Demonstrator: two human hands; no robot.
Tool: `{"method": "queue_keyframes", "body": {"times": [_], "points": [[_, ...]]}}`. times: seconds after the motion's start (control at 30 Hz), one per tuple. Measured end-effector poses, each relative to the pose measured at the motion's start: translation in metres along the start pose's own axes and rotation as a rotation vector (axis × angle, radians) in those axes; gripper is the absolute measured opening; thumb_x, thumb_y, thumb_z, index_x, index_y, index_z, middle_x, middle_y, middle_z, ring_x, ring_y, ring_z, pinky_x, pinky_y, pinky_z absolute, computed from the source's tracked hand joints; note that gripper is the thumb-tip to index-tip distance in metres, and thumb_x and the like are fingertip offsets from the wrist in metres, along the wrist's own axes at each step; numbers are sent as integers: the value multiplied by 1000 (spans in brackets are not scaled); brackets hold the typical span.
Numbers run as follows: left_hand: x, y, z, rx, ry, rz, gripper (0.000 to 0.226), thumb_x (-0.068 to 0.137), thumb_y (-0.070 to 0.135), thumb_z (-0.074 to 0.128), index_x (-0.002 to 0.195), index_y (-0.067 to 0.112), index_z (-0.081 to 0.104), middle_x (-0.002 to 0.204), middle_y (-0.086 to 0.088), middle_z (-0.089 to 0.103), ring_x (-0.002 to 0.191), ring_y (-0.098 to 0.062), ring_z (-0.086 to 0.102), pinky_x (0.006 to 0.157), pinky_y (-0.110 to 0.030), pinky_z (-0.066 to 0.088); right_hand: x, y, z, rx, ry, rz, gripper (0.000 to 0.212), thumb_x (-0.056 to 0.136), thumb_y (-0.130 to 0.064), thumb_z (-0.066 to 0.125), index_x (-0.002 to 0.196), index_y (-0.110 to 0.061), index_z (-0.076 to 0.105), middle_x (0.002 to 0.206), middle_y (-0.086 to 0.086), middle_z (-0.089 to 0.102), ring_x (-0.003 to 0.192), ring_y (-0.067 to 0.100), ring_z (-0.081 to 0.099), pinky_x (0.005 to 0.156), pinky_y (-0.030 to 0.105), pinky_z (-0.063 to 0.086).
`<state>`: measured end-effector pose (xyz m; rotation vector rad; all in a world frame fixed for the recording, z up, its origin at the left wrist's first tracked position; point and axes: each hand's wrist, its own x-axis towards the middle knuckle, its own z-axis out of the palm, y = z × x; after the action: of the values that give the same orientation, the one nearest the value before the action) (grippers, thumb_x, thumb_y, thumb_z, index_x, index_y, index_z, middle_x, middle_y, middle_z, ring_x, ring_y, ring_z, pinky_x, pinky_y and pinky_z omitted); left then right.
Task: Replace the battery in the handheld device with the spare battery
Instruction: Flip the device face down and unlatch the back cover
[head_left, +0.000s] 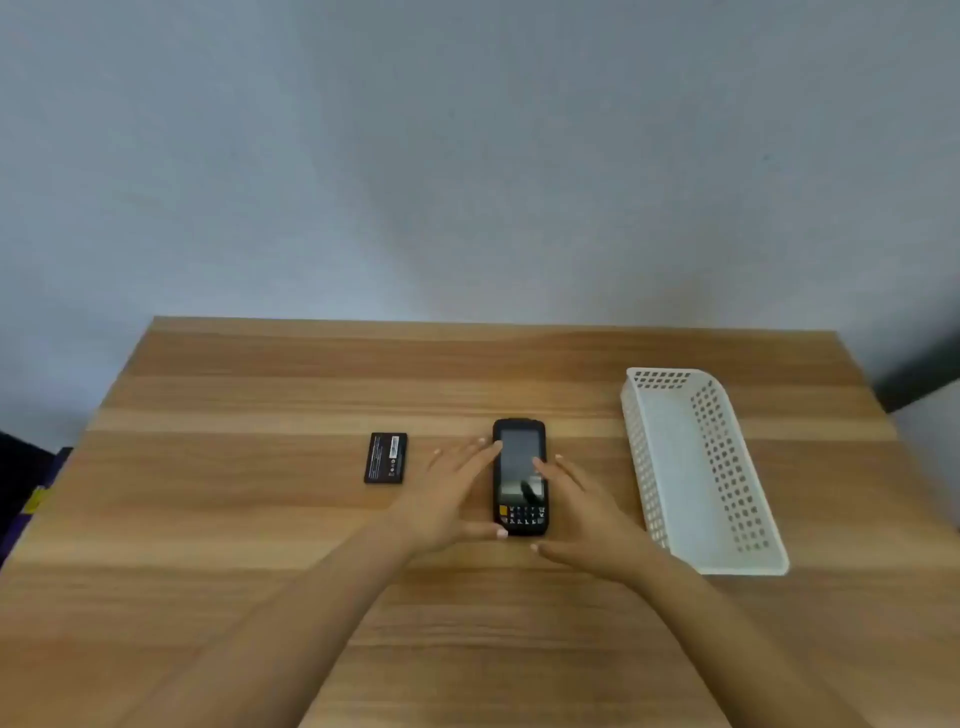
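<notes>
Your hands are both open, fingers spread, flanking the handheld device (520, 477) on the surface (260, 519). Left hand (451, 499): fingers extended flat, fingertips at the device's upper left edge, thumb near its lower left corner. Right hand (584, 512): fingers extended, tips overlapping the screen's right side, thumb just below the device's bottom edge. Neither hand has closed on it; can't tell whether the fingertips actually touch.

Device lies flat, screen up, keypad end toward you. Black slab body, rounded corners, glossy dark screen, small key rows with one yellow key at lower left.

Spare battery (386, 458) lies flat to the left of the device, near your left hand but apart from it. Thin black rectangle, matte, small white label print.

White plastic basket (756, 564) sits well to the right: long, rectangular, perforated walls. Surface is wood-grain laminate, striped light and mid brown.
</notes>
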<state>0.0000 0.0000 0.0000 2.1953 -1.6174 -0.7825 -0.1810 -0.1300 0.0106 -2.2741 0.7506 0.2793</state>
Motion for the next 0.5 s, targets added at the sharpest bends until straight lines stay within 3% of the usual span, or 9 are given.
{"method": "queue_keyframes", "body": {"times": [0.1,0.3,0.5], "points": [[13,-4,12,-120,-66,-70,112,69,49,77,151,29,2,161,5,5,147,-15,8,121,-37,16,18,10,9,87,10,49,108,71,-40,78,151,-37,6,163,-3,5,148,18,12,119,41,23],[31,-9,30,-69,-60,-126,121,66,44,82,151,21,-2,161,0,5,148,-16,6,121,-37,13,41,29,18,38,-46,-1,116,69,-34,82,152,-34,1,162,-3,3,147,21,11,119,37,21],[30,-11,39,-150,-49,-170,122,66,40,82,150,30,-6,160,10,3,147,-11,9,120,-33,13,47,39,21,52,-54,-26,120,67,-38,82,151,-39,-4,161,-8,7,146,19,13,117,43,26]]}}
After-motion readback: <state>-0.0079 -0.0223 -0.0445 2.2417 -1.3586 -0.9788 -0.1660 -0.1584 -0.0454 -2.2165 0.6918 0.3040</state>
